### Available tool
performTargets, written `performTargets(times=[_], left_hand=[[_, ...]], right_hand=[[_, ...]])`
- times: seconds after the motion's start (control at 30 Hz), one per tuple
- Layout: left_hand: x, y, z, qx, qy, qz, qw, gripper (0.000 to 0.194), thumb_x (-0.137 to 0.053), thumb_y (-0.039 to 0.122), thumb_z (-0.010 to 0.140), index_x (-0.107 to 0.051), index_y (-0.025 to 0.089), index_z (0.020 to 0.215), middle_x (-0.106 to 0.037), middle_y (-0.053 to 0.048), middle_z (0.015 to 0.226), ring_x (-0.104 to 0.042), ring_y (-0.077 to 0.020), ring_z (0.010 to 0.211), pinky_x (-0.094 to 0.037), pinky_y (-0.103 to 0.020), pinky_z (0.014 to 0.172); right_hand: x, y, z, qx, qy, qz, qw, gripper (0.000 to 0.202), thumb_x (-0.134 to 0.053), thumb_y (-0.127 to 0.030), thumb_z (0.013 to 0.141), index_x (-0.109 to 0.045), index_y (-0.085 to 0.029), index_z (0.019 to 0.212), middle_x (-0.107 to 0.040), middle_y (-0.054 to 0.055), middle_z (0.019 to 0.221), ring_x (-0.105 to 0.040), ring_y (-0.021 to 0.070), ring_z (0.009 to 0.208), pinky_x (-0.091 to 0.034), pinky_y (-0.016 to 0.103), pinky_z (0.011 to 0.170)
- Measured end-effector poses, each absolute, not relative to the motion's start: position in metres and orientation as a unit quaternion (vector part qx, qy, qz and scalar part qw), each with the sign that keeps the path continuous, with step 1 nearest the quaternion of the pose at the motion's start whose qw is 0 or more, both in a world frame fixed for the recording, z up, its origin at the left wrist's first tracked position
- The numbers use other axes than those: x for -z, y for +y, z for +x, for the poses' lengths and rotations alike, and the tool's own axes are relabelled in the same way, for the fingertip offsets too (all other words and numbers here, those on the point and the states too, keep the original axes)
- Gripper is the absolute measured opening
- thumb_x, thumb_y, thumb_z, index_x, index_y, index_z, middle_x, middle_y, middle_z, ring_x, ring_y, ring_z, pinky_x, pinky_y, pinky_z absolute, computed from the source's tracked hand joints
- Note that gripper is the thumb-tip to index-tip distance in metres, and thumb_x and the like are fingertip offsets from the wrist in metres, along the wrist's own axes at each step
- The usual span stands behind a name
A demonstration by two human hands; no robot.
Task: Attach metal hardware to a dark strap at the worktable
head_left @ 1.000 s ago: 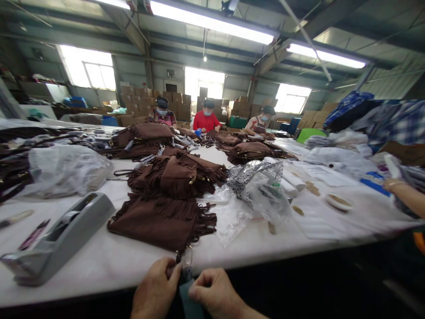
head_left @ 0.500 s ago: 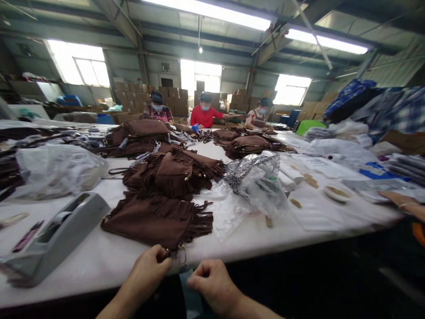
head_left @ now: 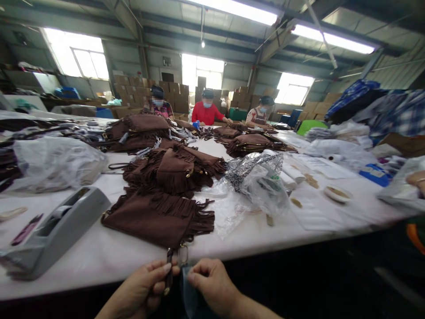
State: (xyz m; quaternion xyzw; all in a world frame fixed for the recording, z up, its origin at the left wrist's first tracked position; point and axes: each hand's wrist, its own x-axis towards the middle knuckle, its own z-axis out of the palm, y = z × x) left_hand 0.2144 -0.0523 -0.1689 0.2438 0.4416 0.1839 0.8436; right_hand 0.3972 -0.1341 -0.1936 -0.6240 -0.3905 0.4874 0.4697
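At the table's front edge, a brown fringed bag (head_left: 149,219) lies flat, its metal ring (head_left: 183,254) hanging at the near corner. My left hand (head_left: 146,288) pinches a brown strap with a metal clasp (head_left: 168,272), just left of the ring. Close beside it on the right, my right hand (head_left: 212,281) is closed on a bluish translucent strip (head_left: 188,292) that hangs below the ring. Behind the bag rests a heap of similar fringed bags (head_left: 172,170).
A grey tape dispenser (head_left: 56,235) stands at the left on the white table (head_left: 232,248). Crumpled clear plastic (head_left: 262,186) lies right of the bags, with a small dish (head_left: 338,193) beyond. A co-worker's hand (head_left: 416,179) holds plastic at the far right. Several people sit opposite.
My left hand has turned and moved slightly down, and the strap now shows in its fingers. At the far right, the co-worker's hand has shifted and plastic is lifted there.
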Motion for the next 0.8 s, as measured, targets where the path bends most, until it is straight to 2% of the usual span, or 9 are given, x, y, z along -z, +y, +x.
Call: performTargets(times=[0.1,0.27,0.5,0.8], left_hand=[[0.165,-0.052,0.212,-0.196,0.448,0.243,0.838,0.051,-0.097,0.03,0.051,-0.071,0.011,0.091,-0.064,-0.003,0.082,-0.045,0.0001,0.049,-0.026,-0.008,0.04],[0.162,-0.046,0.214,-0.187,0.43,0.302,0.83,0.053,-0.095,0.041,0.054,-0.07,0.008,0.087,-0.051,0.004,0.062,-0.034,-0.0001,0.047,-0.019,-0.009,0.038],[0.168,-0.049,0.227,-0.196,0.462,0.386,0.774,0.059,-0.086,0.059,0.056,-0.064,0.011,0.083,-0.049,0.004,0.06,-0.031,-0.0026,0.047,-0.016,-0.014,0.039],[0.168,-0.053,0.233,-0.205,0.486,0.4,0.75,0.065,-0.083,0.063,0.054,-0.062,0.01,0.085,-0.046,0.005,0.058,-0.029,-0.0028,0.046,-0.014,-0.016,0.042]], right_hand=[[0.192,-0.134,0.393,-0.484,-0.39,-0.641,0.45,0.006,-0.066,-0.014,0.064,-0.068,-0.013,0.059,-0.06,-0.001,0.056,-0.05,0.0114,0.057,-0.037,0.022,0.056],[0.195,-0.134,0.388,-0.454,-0.41,-0.671,0.42,0.005,-0.068,-0.012,0.062,-0.069,-0.013,0.057,-0.062,-0.001,0.056,-0.052,0.0118,0.058,-0.037,0.022,0.056],[0.194,-0.137,0.384,-0.444,-0.426,-0.675,0.408,0.006,-0.067,-0.012,0.064,-0.072,-0.013,0.06,-0.066,0.001,0.061,-0.056,0.0135,0.06,-0.039,0.023,0.058],[0.198,-0.139,0.384,-0.452,-0.453,-0.649,0.412,0.013,-0.063,-0.015,0.071,-0.074,-0.012,0.064,-0.064,0.002,0.064,-0.056,0.0139,0.063,-0.037,0.024,0.059]])
